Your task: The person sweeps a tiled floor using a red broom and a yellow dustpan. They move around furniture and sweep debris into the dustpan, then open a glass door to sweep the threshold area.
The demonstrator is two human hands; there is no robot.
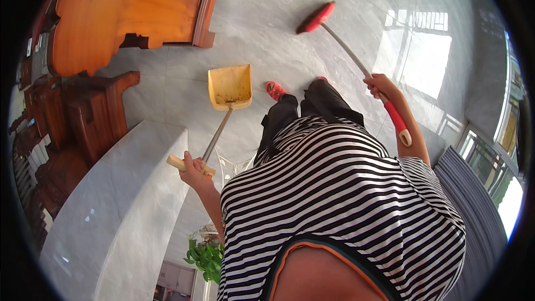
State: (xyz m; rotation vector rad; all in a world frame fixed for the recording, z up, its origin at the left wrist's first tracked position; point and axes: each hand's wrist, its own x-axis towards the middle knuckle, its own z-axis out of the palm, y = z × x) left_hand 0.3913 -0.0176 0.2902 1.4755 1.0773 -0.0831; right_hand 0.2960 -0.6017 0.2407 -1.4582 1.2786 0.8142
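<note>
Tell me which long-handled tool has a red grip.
The broom in the right hand; the dustpan in the left hand has a pale yellow grip instead.

Scene is brightly lit; daylight is let in via the window (pixel 510 206) R of the R hand (pixel 380 85). Strong glare (pixel 428 58) is thrown on the floor (pixel 262 28) just R of that hand. The broom head (pixel 317 18), fwd of it, is slightly motion-blurred. Far L of the L hand (pixel 194 171), dark wood furniture (pixel 100 106) is bent by fisheye, dimmer, poss. soft; corners are blacked out.

Matt plastic dustpan (pixel 229 82), smooth metal broom pole (pixel 356 61), glossy floor tiles (pixel 267 33), polished wooden furniture (pixel 150 8)
</note>
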